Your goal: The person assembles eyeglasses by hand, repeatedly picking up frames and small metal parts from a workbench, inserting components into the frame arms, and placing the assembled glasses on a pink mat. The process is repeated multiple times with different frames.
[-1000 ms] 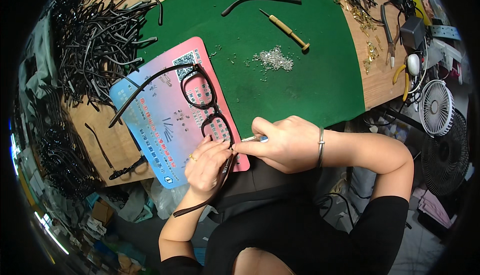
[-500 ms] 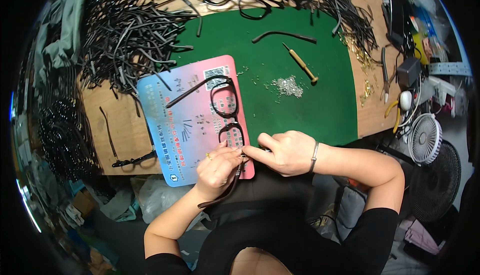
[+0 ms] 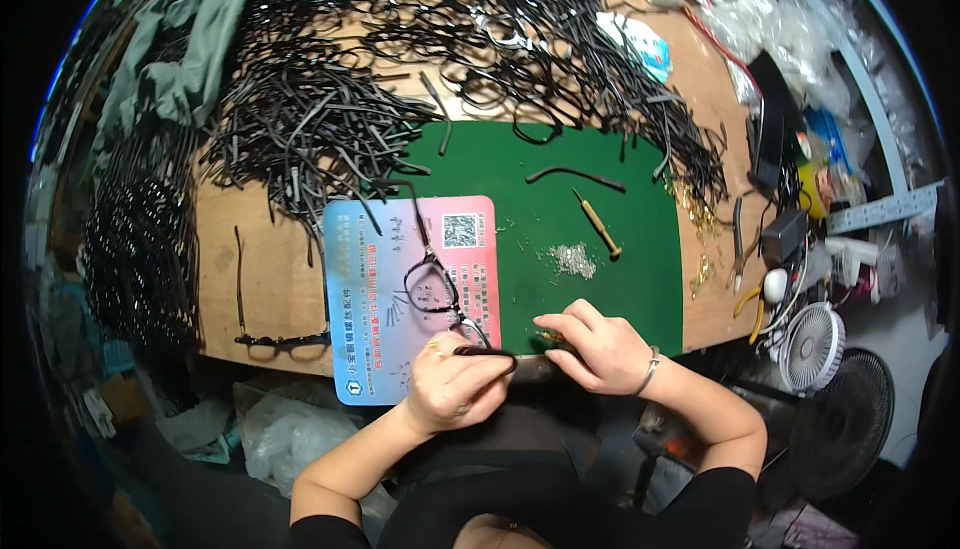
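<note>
My left hand (image 3: 455, 387) is closed on a black eyeglass frame (image 3: 456, 306) at the near edge of the printed card. One temple of the frame stretches away over the card, while a dark temple end curves across my left fingers. My right hand (image 3: 603, 351) is apart from the frame, just to the right, over the green mat's near edge. Its fingers are curled, and a small brass-coloured piece peeks out at the fingertips; its kind is mostly hidden. A brass screwdriver (image 3: 598, 224) lies on the mat beyond, near a pile of tiny silvery screws (image 3: 573, 260).
The blue-pink card (image 3: 350, 249) overlaps the green mat (image 3: 640, 289). A loose temple (image 3: 575, 176) lies on the mat. Heaped temples (image 3: 310, 129) and black frames (image 3: 480, 59) fill the far side. Pliers (image 3: 738, 244), brass pieces (image 3: 700, 269) and a white fan (image 3: 812, 347) stand at right.
My hands have drawn apart; they met at the frame before. The frame has turned and tilted in my left hand, its far temple now pointing away. The view has shifted, showing more of the table's far side.
</note>
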`<state>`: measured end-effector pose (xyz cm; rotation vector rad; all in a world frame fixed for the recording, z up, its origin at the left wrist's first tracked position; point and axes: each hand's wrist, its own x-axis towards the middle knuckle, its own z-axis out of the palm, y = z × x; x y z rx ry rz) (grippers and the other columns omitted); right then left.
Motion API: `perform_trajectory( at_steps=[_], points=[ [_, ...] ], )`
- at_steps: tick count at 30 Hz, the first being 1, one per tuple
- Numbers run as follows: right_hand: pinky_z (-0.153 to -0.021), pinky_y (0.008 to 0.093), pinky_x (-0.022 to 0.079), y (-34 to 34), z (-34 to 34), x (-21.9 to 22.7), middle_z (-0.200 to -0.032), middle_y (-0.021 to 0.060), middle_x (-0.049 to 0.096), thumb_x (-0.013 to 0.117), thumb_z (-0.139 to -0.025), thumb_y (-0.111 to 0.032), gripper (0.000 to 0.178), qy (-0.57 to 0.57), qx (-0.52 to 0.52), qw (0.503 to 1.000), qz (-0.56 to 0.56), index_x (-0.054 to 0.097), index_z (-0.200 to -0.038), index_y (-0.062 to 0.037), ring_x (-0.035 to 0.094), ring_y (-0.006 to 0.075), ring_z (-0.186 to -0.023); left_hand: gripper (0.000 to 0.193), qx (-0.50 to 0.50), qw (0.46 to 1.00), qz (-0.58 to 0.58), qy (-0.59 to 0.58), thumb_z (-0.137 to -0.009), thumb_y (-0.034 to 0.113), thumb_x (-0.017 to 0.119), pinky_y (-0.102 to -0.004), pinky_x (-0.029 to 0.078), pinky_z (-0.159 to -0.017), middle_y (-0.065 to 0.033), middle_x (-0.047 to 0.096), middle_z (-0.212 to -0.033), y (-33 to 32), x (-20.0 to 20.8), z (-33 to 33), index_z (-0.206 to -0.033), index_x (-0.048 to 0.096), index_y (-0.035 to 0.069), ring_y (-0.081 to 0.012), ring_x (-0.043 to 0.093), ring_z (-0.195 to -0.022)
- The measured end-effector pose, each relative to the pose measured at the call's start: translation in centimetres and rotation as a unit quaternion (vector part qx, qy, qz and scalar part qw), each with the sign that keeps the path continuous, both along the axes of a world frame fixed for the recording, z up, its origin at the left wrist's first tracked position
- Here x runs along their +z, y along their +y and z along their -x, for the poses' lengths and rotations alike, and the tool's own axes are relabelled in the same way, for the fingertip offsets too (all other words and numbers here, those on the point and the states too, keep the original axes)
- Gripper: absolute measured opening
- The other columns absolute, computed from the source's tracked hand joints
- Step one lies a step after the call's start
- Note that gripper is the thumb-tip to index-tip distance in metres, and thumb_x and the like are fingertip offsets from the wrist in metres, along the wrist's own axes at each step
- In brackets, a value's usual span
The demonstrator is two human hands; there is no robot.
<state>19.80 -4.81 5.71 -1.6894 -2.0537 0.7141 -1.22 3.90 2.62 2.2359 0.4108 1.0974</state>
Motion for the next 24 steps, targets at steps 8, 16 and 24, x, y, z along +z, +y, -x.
perform_trajectory(
  at_steps=[8, 16, 24],
  points=[
    [-0.061, 0.035, 0.05, 0.5, 0.6, -2.2, -0.087, 0.0124, 0.054, 0.06, -0.081, -0.017, 0.032, 0.06, -0.03, 0.997, 0.03, 0.055, -0.111, -0.0057, 0.059, 0.029, -0.069, 0.016, 0.29, 0.923, -0.022, 0.252, -0.069, 0.007, 0.065, -0.0302, 0.047, -0.05, -0.0063, 0.058, -0.062, -1.2, 8.4, 8.5, -0.083, 0.062, 0.002, -0.0215, 0.056, -0.05],
    [-0.062, 0.0368, 0.051, 0.6, 1.1, -2.0, -0.089, 0.0118, 0.054, 0.06, -0.081, -0.017, 0.031, 0.033, -0.007, 0.999, 0.033, 0.054, -0.11, -0.0064, 0.06, 0.0289, -0.073, 0.013, 0.314, 0.879, 0.09, 0.348, -0.073, 0.014, 0.063, -0.0403, 0.046, -0.062, -0.0116, 0.059, -0.067, 0.4, 5.7, 11.1, -0.079, 0.059, 0.004, -0.0315, 0.058, -0.067],
    [-0.059, 0.0354, 0.05, 0.4, 0.5, -2.7, -0.087, 0.0104, 0.054, 0.058, -0.083, -0.02, 0.03, 0.041, -0.03, 0.999, -0.002, 0.054, -0.11, -0.0077, 0.06, 0.0267, -0.068, 0.023, 0.375, 0.869, -0.009, 0.322, -0.075, 0.017, 0.067, -0.0395, 0.036, -0.084, -0.0105, 0.056, -0.082, 4.8, -0.7, 10.9, -0.09, 0.056, 0.004, -0.0299, 0.052, -0.084]
  ],
)
